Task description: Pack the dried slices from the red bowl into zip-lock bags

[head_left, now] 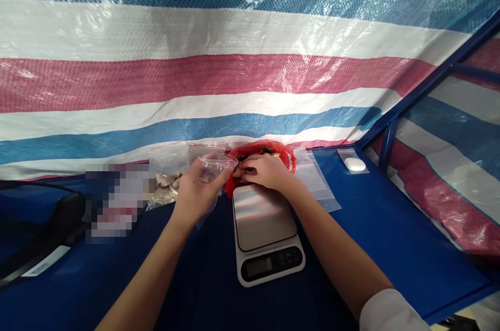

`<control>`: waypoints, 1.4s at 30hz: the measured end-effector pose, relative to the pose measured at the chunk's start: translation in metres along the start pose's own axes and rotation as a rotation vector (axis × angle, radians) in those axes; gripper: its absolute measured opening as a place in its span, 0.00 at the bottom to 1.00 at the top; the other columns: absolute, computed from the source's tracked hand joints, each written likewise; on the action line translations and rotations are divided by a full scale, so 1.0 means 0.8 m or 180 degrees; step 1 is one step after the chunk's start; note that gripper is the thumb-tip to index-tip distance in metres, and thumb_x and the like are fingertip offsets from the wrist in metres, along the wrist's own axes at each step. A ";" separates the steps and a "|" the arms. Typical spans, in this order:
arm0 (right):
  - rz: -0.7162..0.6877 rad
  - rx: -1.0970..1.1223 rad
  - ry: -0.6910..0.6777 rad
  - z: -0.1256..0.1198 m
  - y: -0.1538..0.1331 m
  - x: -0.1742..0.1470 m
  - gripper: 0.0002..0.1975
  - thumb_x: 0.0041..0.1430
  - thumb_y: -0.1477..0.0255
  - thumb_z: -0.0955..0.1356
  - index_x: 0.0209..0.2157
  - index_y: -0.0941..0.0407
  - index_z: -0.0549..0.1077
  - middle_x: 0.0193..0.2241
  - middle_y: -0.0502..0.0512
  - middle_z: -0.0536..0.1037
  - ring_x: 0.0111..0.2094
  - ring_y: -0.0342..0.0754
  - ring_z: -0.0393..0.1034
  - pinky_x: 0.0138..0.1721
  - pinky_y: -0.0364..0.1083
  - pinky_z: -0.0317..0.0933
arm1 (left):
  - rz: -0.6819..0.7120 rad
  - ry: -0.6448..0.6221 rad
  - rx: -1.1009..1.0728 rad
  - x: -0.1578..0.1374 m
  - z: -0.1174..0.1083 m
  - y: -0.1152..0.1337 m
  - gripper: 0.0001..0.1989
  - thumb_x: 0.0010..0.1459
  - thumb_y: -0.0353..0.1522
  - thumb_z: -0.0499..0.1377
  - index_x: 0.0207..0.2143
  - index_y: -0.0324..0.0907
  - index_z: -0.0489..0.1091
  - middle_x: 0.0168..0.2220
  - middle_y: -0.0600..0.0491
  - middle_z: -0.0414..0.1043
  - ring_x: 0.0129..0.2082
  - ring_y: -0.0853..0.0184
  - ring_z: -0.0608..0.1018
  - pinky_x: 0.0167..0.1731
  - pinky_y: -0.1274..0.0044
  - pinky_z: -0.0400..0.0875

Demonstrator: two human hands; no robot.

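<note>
My left hand [194, 190] grips a clear zip bag [217, 160] between thumb and fingers, its mouth turned toward the right. Beside it, my right hand [267, 170] reaches over the front of a red plastic bag [289, 156], fingers curled together near the clear bag's mouth. Whatever those fingers hold is hidden. Dark and brownish pieces show inside the red bag. Just in front stands a kitchen scale [266, 219] with a bare metal plate; its display shows no readable figures.
Left of my hands lies a clear bag with pale pieces [164, 193]. Flat clear bags [322, 188] lie to the right, and a small white case [354, 164] rests farther right. A black object [58, 216] is at far left. Striped sheeting [234, 76] hangs behind the blue table [375, 237].
</note>
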State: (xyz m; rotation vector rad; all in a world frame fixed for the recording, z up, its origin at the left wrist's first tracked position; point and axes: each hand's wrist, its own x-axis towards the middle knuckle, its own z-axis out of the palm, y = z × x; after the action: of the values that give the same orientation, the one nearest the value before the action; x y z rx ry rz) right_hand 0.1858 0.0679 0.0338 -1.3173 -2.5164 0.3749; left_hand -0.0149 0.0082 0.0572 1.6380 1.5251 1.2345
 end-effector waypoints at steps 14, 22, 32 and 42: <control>0.0052 0.0058 -0.0213 -0.011 0.029 -0.013 0.11 0.65 0.65 0.68 0.42 0.47 0.83 0.43 0.50 0.84 0.44 0.51 0.77 0.43 0.46 0.64 | -0.0104 -0.0017 -0.0037 0.000 0.003 0.002 0.25 0.53 0.49 0.68 0.48 0.44 0.76 0.46 0.48 0.83 0.47 0.51 0.82 0.48 0.64 0.78; 0.0018 -0.0107 -0.0359 -0.013 0.033 -0.015 0.13 0.66 0.72 0.65 0.42 0.48 0.83 0.43 0.51 0.84 0.43 0.52 0.76 0.43 0.47 0.63 | -0.0015 -0.0001 0.0045 0.000 0.007 -0.003 0.24 0.54 0.49 0.67 0.47 0.44 0.77 0.44 0.47 0.82 0.46 0.51 0.82 0.49 0.63 0.77; 0.0031 -0.0381 -0.0115 -0.003 0.029 -0.012 0.13 0.67 0.70 0.65 0.41 0.50 0.84 0.43 0.54 0.85 0.43 0.54 0.78 0.41 0.48 0.65 | 0.0011 -0.0043 0.0298 -0.004 0.012 -0.009 0.28 0.55 0.50 0.66 0.52 0.43 0.76 0.33 0.51 0.81 0.36 0.54 0.83 0.39 0.66 0.79; -0.0156 0.1946 0.0330 -0.034 0.034 -0.029 0.13 0.64 0.61 0.70 0.44 0.50 0.84 0.41 0.49 0.86 0.42 0.49 0.79 0.47 0.47 0.71 | 0.0786 -0.0220 0.0423 -0.003 0.018 -0.022 0.24 0.56 0.44 0.67 0.54 0.46 0.75 0.52 0.45 0.78 0.52 0.51 0.80 0.55 0.60 0.74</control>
State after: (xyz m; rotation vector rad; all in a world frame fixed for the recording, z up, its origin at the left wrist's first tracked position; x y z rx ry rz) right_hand 0.2287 0.0664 0.0471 -0.9949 -2.0893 0.9441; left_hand -0.0093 0.0117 0.0348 1.9833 1.4211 1.2089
